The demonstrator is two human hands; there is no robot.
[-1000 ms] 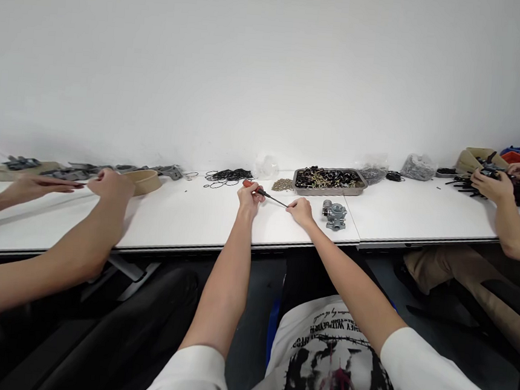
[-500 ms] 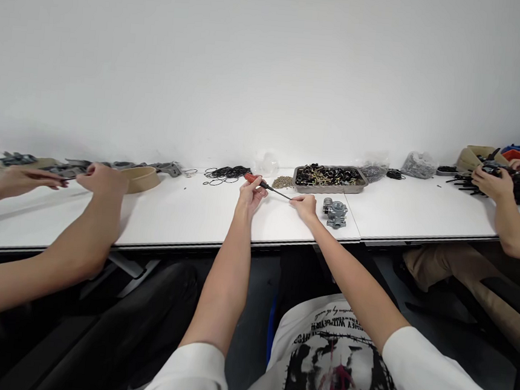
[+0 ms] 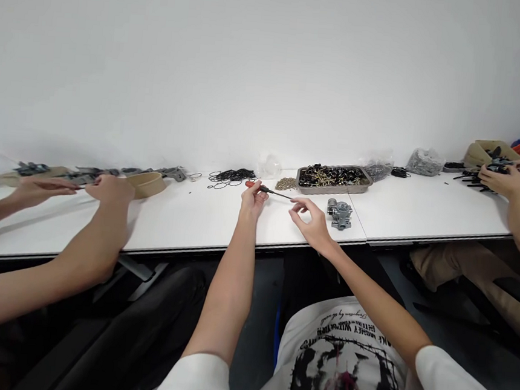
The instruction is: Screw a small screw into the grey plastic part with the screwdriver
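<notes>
One screwdriver (image 3: 267,189), red and black, sits in the left grip (image 3: 253,201), which holds its handle, the shaft pointing toward the right grip (image 3: 314,223). The latter is open, thumb and forefinger parted near the shaft's tip; contact cannot be made out. One grey metal part (image 3: 340,215) rests on the counter (image 3: 207,224) just right of the right grip. Beyond the two grips lie one tray (image 3: 333,191) of small parts (image 3: 332,176), one brass-coloured pile (image 3: 286,184) and, further left, one heap of black rings (image 3: 238,175).
</notes>
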